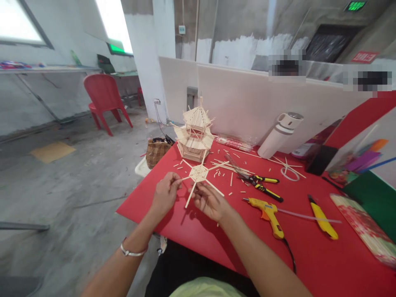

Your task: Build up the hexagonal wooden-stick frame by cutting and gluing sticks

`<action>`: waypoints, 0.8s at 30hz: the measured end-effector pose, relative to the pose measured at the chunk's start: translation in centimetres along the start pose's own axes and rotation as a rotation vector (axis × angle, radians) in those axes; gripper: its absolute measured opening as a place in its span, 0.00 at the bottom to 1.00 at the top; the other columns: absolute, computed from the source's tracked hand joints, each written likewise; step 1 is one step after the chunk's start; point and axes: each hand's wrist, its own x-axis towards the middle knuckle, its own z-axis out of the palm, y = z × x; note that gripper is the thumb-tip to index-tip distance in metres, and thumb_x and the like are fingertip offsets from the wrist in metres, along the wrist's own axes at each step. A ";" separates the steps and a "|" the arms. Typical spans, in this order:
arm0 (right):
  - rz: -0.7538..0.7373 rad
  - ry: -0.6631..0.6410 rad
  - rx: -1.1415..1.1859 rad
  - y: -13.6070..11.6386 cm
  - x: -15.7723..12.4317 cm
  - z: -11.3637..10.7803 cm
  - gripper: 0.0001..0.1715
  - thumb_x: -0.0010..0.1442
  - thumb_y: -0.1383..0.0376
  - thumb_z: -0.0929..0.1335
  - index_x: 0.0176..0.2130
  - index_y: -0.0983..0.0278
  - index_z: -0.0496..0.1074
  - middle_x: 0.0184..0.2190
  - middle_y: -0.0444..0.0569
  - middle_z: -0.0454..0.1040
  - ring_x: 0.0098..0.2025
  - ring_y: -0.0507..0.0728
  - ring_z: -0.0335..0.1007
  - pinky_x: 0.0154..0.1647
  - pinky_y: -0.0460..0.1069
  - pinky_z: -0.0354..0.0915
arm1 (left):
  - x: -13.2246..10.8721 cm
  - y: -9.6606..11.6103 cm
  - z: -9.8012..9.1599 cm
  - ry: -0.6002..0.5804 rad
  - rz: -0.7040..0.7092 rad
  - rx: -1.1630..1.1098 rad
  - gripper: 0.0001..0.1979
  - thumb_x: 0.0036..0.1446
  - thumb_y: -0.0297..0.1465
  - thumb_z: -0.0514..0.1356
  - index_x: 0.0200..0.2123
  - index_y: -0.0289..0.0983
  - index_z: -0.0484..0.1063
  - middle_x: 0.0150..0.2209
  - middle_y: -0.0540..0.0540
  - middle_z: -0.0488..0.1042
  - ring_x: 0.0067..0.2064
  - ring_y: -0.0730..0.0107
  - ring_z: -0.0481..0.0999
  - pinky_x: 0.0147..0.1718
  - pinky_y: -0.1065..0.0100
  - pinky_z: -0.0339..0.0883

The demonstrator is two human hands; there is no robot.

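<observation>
"Position of the stick wheel [198, 173], as your feed gives it?"

"From my seat far off, I see it between the two hands, over the near left part of the red desk [321, 266]. The left hand [166, 193] pinches the end of one spoke between thumb and fingers. The right hand [210, 201] grips it by the hub's near side, fingers curled; I can't see all of those fingertips."

"Shape and make?"

"Slim, pale wooden sticks, matt: six spokes splaying from a six-sided hub, its sticks nested ring within ring like a web. Just beyond it I have a pavilion [196, 134] of similar sticks, two-tiered, with ribbed roofs and a pointed top."

"Anything around the right hand?"

"Loose sticks [232, 166] and short bits [243, 192] lie scattered beyond it on the smooth desk top. To its right I make out snips [255, 180] with black-and-yellow handles, and a glue gun [267, 212] in yellow plastic, a translucent rod [297, 213] sticking out of its back. Further right is a yellow utility knife [323, 218]. Near the back stands a smooth, rounded, pale flask [280, 134]."

"Left wrist?"

"Shiny, silvery bangle [133, 250]."
</observation>
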 end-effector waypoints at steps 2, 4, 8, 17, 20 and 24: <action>-0.003 -0.022 -0.001 0.4 -0.4 0.0 0.18 0.49 0.55 0.77 0.32 0.63 0.71 0.24 0.41 0.69 0.24 0.47 0.63 0.25 0.42 0.63 | -0.1 -0.2 -0.2 0.002 -0.010 -0.005 0.08 0.62 0.35 0.53 0.30 0.40 0.64 0.26 0.52 0.72 0.28 0.71 0.71 0.31 0.68 0.63; -0.018 -0.029 -0.017 0.5 -1.0 -0.5 0.20 0.46 0.54 0.78 0.29 0.64 0.71 0.21 0.38 0.64 0.22 0.46 0.58 0.23 0.42 0.61 | -0.1 -0.6 -0.5 0.004 -0.030 -0.011 0.08 0.62 0.35 0.53 0.30 0.40 0.64 0.26 0.52 0.72 0.27 0.71 0.71 0.30 0.69 0.63; -0.076 0.037 -0.089 -0.7 -2.7 -3.1 0.21 0.43 0.52 0.79 0.26 0.64 0.73 0.17 0.37 0.61 0.20 0.46 0.51 0.20 0.43 0.54 | -0.2 -1.9 -1.3 0.027 -0.044 0.010 0.08 0.61 0.36 0.53 0.30 0.40 0.65 0.26 0.52 0.73 0.28 0.70 0.72 0.29 0.69 0.64; -0.400 0.374 -1.194 -0.8 -9.5 -8.5 0.13 0.58 0.52 0.71 0.30 0.57 0.81 0.29 0.48 0.80 0.33 0.59 0.73 0.38 0.54 0.67 | -0.8 -4.6 -1.9 0.070 -0.066 0.100 0.09 0.60 0.37 0.53 0.30 0.40 0.65 0.25 0.51 0.73 0.27 0.69 0.72 0.29 0.68 0.62; -0.523 0.227 -1.490 1.8 -11.1 -8.9 0.17 0.67 0.57 0.63 0.42 0.54 0.81 0.42 0.49 0.81 0.45 0.61 0.75 0.52 0.58 0.66 | -0.9 -4.4 -2.2 0.098 -0.079 0.090 0.09 0.60 0.37 0.53 0.31 0.40 0.65 0.26 0.51 0.73 0.27 0.70 0.71 0.29 0.68 0.62; -0.490 0.033 -1.798 4.0 -11.7 -9.1 0.29 0.69 0.55 0.60 0.66 0.58 0.60 0.66 0.52 0.60 0.68 0.63 0.55 0.67 0.64 0.52 | -0.8 -3.8 -2.8 0.092 -0.092 0.061 0.08 0.60 0.36 0.53 0.31 0.40 0.65 0.26 0.51 0.72 0.26 0.71 0.71 0.28 0.69 0.63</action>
